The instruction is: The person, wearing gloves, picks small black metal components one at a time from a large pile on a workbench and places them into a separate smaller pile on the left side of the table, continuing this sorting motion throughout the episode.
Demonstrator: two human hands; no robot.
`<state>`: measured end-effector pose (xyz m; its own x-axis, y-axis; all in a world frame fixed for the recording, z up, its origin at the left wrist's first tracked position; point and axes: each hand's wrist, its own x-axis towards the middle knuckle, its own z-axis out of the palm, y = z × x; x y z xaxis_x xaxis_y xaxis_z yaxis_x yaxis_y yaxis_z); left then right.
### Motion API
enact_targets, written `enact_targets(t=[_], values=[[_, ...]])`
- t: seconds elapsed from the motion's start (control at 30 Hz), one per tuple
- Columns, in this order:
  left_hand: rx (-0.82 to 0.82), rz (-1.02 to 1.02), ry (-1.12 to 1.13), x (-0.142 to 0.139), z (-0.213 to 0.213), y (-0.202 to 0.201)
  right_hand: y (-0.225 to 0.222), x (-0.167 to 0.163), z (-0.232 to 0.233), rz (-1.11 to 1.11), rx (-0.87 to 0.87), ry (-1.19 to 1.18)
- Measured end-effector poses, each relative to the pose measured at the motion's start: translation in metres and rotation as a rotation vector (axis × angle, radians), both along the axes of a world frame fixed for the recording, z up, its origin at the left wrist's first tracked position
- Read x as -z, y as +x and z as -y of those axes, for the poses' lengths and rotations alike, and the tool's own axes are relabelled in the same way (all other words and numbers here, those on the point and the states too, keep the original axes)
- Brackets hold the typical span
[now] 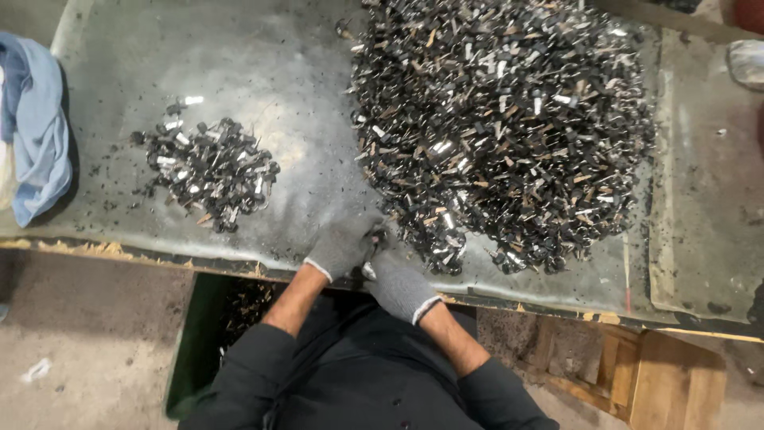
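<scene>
Both of my hands wear grey knit gloves and meet at the table's near edge. My left hand [344, 243] is curled, its fingers closed on a small dark metal piece [374, 239] at the edge of the big heap. My right hand [400, 287] lies just below it, fingers bent in against the left hand, touching the same small piece. A large heap of small black and silver metal parts [501, 119] covers the right half of the table. A smaller pile of the same parts [208, 169] lies to the left, apart from my hands.
The worn grey tabletop [270, 64] has a chipped wooden front edge. A blue cloth [33, 119] hangs at the far left. A green bin [195, 342] stands under the table by my left arm. Wooden framing [637, 374] shows at lower right.
</scene>
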<state>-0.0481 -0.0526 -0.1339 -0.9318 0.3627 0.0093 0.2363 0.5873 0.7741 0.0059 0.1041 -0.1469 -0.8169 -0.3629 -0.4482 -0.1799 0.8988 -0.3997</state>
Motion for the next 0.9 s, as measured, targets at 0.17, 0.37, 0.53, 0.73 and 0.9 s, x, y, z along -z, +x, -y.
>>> enact_targets(t=[0.17, 0.37, 0.53, 0.73, 0.9], values=[[-0.082, 0.045, -0.092, 0.006, -0.002, 0.008, 0.000, 0.021, -0.022, -0.089, 0.212, 0.126], [-0.097, -0.197, -0.149, 0.015, -0.008, 0.017, -0.011, 0.033, -0.023, -0.287, 0.064, -0.067], [-0.021, -0.301, 0.029, 0.015, -0.007, 0.010, -0.013, 0.025, -0.005, -0.282, 0.193, 0.058], [0.031, -0.424, -0.124, 0.018, -0.010, 0.015, -0.007, 0.036, 0.014, -0.263, 0.220, 0.143], [-0.069, -0.392, 0.014, 0.014, -0.009, 0.024, -0.011, 0.023, -0.001, -0.202, 0.132, 0.125]])
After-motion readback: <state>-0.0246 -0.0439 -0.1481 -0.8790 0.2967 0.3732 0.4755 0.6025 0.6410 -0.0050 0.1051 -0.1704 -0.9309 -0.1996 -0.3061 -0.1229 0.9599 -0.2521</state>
